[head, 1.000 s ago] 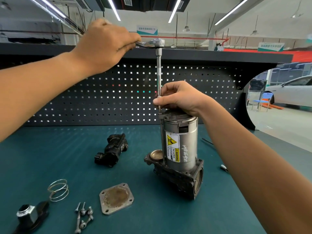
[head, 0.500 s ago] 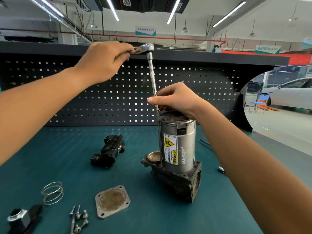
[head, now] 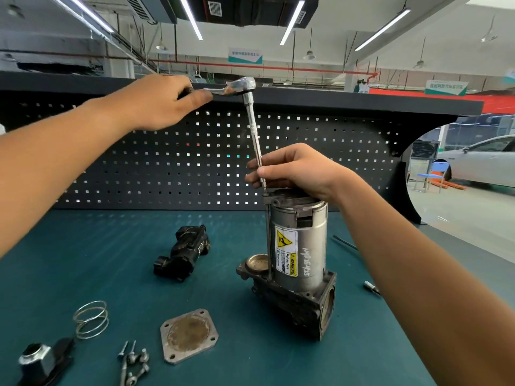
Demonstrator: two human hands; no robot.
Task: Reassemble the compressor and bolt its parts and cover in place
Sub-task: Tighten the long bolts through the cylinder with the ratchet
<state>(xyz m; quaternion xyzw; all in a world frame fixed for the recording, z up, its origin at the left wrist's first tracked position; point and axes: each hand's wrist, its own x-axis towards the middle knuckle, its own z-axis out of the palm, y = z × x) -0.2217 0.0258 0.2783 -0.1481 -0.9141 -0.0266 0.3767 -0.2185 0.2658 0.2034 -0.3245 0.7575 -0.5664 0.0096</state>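
The compressor [head: 298, 252] stands upright on the green bench, a silver motor can with a yellow warning label on a dark cast base. A chrome ratchet [head: 239, 87] carries a long extension bar [head: 255, 140] that leans down to the left rim of the motor's top. My left hand [head: 161, 103] grips the ratchet handle high up, at the left. My right hand [head: 295, 168] sits over the motor top and pinches the lower end of the extension. A square metal cover plate [head: 189, 335] lies flat in front, with several loose bolts [head: 133, 360] beside it.
A black valve body [head: 182, 253], a wire spring [head: 90, 319] and a black part with a silver collar [head: 41, 360] lie to the left. A small bit [head: 372, 288] and a thin rod [head: 344, 242] lie to the right. A black pegboard [head: 167, 162] backs the bench.
My left hand has swung the ratchet handle, and the extension bar now leans over to the left instead of standing straight. The view has shifted slightly.
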